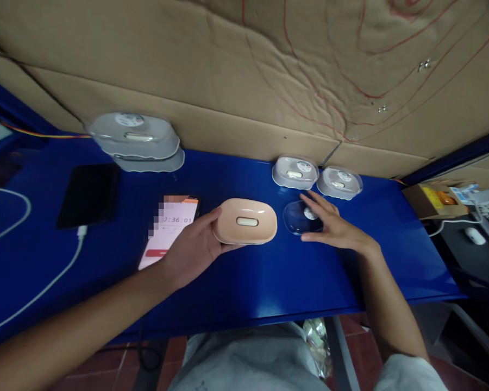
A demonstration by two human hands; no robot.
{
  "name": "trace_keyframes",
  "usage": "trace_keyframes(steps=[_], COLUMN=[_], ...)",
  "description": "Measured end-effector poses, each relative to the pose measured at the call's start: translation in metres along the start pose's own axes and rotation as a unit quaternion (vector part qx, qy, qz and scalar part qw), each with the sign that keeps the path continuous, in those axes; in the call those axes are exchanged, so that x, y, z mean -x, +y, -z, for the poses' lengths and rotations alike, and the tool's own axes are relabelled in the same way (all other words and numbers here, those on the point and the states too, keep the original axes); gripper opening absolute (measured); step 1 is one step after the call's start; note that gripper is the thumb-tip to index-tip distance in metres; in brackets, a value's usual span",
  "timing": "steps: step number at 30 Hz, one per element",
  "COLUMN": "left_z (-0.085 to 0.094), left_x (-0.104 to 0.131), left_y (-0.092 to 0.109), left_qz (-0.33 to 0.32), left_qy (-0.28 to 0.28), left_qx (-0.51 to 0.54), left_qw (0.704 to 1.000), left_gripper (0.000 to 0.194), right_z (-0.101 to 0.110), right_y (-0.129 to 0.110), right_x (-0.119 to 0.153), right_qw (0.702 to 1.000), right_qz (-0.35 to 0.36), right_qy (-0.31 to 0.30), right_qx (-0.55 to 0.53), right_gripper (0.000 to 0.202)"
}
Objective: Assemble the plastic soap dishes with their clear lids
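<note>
Left hand [195,245] gripping peach dish [245,210], fingers partly hidden beneath, right hand [334,228] around clear lid [298,218], grip unclear, phone [178,218] partly covered.

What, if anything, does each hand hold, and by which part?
The left hand holds the glossy peach oval dish by its left end, thumb at the rim. The right hand spans the clear oval plastic cover; a grip cannot be confirmed.

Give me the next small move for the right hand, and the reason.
Probably lift the clear cover toward the peach dish: the right hand is spread around that cover, the left hand holds the dish uncovered, and the grey boxes behind wear similar covers.
</note>
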State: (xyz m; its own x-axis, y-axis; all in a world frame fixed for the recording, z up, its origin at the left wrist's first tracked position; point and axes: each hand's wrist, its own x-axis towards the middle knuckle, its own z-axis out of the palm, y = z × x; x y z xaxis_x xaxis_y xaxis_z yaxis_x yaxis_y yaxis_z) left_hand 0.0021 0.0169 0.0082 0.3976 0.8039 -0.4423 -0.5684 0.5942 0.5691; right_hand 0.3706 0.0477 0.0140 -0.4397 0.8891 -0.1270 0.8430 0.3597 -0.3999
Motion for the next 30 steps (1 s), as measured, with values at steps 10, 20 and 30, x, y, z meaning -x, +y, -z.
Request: trace_keyframes(steps=[10,20,30], left_z=[-0.002,-0.002,0.000], left_x=[0.002,0.008,0.011], left_y=[-0.006,-0.020,-0.024], left_qz=[-0.016,0.001,-0.005], left_qy=[-0.045,-0.120,-0.163], left_qx=[-0.017,-0.040,-0.041], left_qw=[0.999,0.992,0.986], left_gripper=[0.036,0.045,0.046], right_z=[-0.015,-0.056,-0.057], right_y=[-0.035,-0.088,-0.097], right_x=[-0.011,-0.008,-0.005], right_qw=[0.975,0.962,0.956], right_qz=[0.118,0.204,0.205], right_qy=[0.186,0.175,0.210], right_qx=[-0.026,-0.047,-0.020], right_gripper=[0.095,0.111,0.109])
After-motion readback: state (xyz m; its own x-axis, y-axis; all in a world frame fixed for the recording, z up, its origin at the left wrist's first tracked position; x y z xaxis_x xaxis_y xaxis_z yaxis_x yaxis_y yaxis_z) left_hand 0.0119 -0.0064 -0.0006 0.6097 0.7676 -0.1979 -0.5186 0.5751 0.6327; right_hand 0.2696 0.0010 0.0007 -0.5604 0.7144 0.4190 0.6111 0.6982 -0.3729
